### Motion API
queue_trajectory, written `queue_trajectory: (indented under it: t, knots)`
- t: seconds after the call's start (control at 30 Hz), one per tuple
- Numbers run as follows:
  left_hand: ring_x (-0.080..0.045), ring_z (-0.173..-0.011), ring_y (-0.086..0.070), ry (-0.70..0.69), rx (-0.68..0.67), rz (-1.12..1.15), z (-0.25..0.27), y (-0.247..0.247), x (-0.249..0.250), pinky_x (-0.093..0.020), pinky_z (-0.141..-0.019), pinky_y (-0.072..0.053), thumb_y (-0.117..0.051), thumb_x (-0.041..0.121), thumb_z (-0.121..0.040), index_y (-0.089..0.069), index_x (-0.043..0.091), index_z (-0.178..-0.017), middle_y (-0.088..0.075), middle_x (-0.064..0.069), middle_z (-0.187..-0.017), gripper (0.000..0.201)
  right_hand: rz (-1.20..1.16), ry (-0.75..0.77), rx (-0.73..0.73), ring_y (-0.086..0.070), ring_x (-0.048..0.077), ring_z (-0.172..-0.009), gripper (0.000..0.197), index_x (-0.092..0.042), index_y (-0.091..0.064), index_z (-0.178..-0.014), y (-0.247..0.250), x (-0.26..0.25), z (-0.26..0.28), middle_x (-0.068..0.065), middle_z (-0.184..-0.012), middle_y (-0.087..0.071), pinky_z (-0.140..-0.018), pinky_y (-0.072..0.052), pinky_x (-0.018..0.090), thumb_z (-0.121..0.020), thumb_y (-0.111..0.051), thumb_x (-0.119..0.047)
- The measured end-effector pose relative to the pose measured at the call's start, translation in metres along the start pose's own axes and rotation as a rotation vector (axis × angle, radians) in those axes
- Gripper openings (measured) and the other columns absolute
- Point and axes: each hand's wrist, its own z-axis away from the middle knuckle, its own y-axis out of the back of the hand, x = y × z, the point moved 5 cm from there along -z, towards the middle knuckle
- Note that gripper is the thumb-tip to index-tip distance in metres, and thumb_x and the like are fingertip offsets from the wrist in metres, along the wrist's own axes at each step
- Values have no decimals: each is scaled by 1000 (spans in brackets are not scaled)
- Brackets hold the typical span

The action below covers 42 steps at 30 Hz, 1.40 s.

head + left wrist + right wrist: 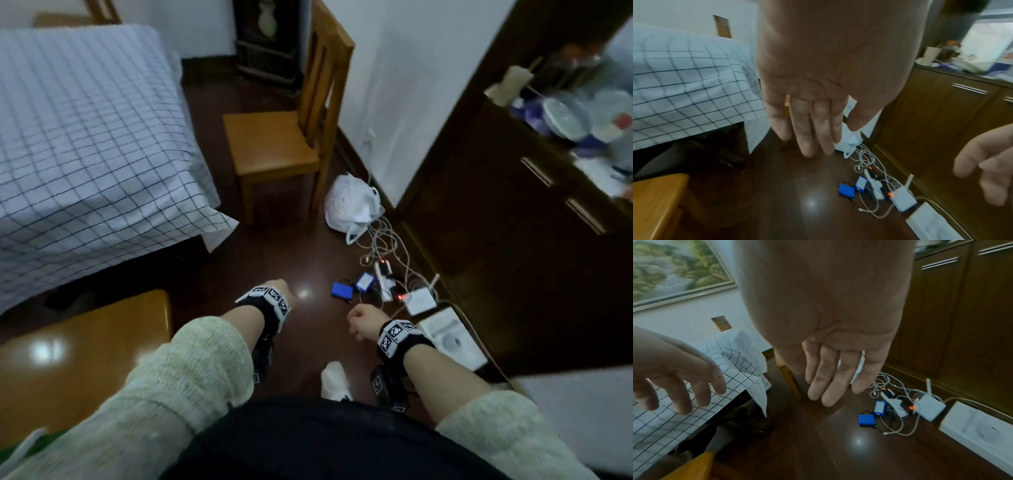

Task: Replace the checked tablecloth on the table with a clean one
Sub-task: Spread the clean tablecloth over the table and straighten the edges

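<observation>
Hands, left hand (813, 91) and right hand (830, 337), hang loose-fingered, empty, beside checked tablecloth (85, 137)

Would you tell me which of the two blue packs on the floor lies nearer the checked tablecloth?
The darker blue pack, lying apart from the power strip; the lighter blue pack lies against the white power strip.

**Dim indoor light, soft focus, wide-angle bend**

All three views are dim and slightly bluish; a small white glare spot sits on the dark floor (304, 293), and a broader sheen on the wooden stool (48, 349); the sideboard (513, 205) is near-black in shadow; the head view smears at its right edge; straight lines bow outward; both wrist views show the palms large and soft.
</observation>
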Motion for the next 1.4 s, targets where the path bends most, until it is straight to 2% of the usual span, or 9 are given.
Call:
queue_trajectory:
  t: [0.17, 0.27, 0.5, 0.7, 0.83, 0.93, 1.23, 1.3, 1.4]
  knots:
    - [-29, -100, -63, 108, 91, 164, -33, 53, -2, -31, -82, -51, -45, 33, -94, -63, 8, -114, -66, -12, -113, 37, 120, 94, -76, -54, 15, -54, 19, -18, -55, -77, 63, -43, -70, 2, -68, -60, -58, -47, 26, -92, -47, -10]
    - [-29, -103, -61, 211, 150, 231, -43, 69, -17, -33, -84, -52, -43, 37, -93, -59, 11, -119, -63, -12, -116, 40, 288, 142, -111, -63, 26, -68, 23, -19, -57, -68, 88, -73, -109, 8, -75, -66, -73, -54, 34, -87, -49, -10]
    - [-32, -101, -60, 486, 306, 490, -65, 119, -95, -35, -81, -48, -44, 48, -92, -57, 7, -119, -62, -13, -114, 51, 588, 306, -308, -62, 19, -70, 29, -24, -53, -63, 68, -182, -170, -5, -64, -60, -66, -48, 25, -89, -45, -15]
    - [-27, -84, -58, 591, 246, 480, -125, 181, -160, -34, -82, -50, -39, 59, -90, -58, 13, -96, -60, -9, -96, 50, 628, 419, -455, -63, 16, -78, 20, -17, -65, -99, 27, -292, -227, 2, -88, -68, -77, -50, 27, -93, -46, -19]
    - [-31, -108, -57, 502, 209, 605, -177, 221, -201, -36, -90, -45, -40, 45, -94, -55, 9, -123, -59, -15, -126, 49, 392, 431, -294, -62, 10, -69, 21, -15, -66, -97, 18, -382, -273, -3, -77, -66, -67, -51, 23, -96, -46, -22]
    - [-31, -125, -49, 454, 256, 656, -195, 250, -232, -37, -100, -41, -42, 39, -96, -38, 10, -142, -48, -14, -141, 54, 410, 396, -317, -66, 18, -87, 20, -19, -63, -98, 2, -435, -302, -1, -87, -69, -83, -54, 34, -95, -47, -30]
    - [-24, -112, -58, 481, 180, 760, -215, 259, -279, -37, -97, -47, -42, 38, -96, -42, 18, -138, -57, -8, -131, 46, 472, 228, -438, -49, 27, -124, 80, -8, -36, -141, -63, -511, -355, 8, -137, -48, -90, -42, 33, -82, -64, -55]
    - [-24, -113, -57, 513, 167, 813, -214, 251, -282, -36, -97, -46, -43, 36, -95, -43, 18, -136, -57, -7, -130, 44, 401, 217, -407, -54, 27, -117, 70, -9, -46, -130, -74, -513, -366, 7, -126, -55, -90, -46, 33, -79, -68, -52]
    - [-22, -111, -57, 557, 174, 837, -209, 247, -283, -35, -97, -47, -45, 34, -95, -45, 18, -134, -58, -5, -127, 42, 308, 247, -378, -63, 20, -78, 44, -12, -60, -83, -79, -512, -375, 2, -82, -64, -61, -50, 28, -71, -76, -51]
